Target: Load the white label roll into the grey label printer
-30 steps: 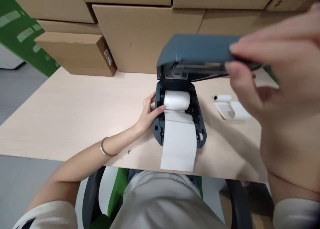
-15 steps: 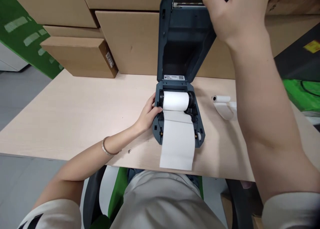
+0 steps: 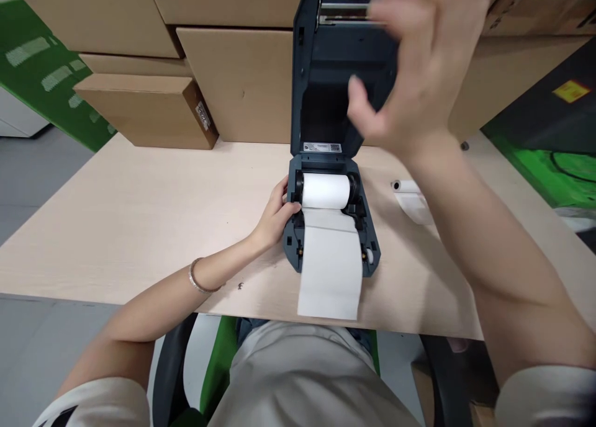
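Head view: the left arm comes in from the lower left, a bracelet [image 3: 193, 278] around its forearm, and the left hand [image 3: 275, 216] grips the left wall of a printer [image 3: 369, 228], thumb over the rim near the paper, the other fingers partly hidden along the outer side. The right arm reaches up from the lower right, so that the right hand [image 3: 414, 85], blurred, is raised in front of the lid [image 3: 326, 73]; its thumb and fingers are spread and grasp nothing visible, though I cannot tell whether any fingertip touches the lid.

The printer is dark blue-grey with black inner parts and a small white knob [image 3: 369, 255] at its right front. A white paper roll [image 3: 326, 191] sits inside, and a smooth blank strip [image 3: 331, 265] extends from it over the front. The lid stands raised at the back, showing a metal bar [image 3: 344, 14] and a white label [image 3: 322, 147].

The printer rests on the pale desk [image 3: 162, 216], before stacked cardboard boxes [image 3: 237, 85]. Its long axis runs from the person towards those boxes; the roll lies crosswise, and the strip's free end points at the person, close to the desk's near edge
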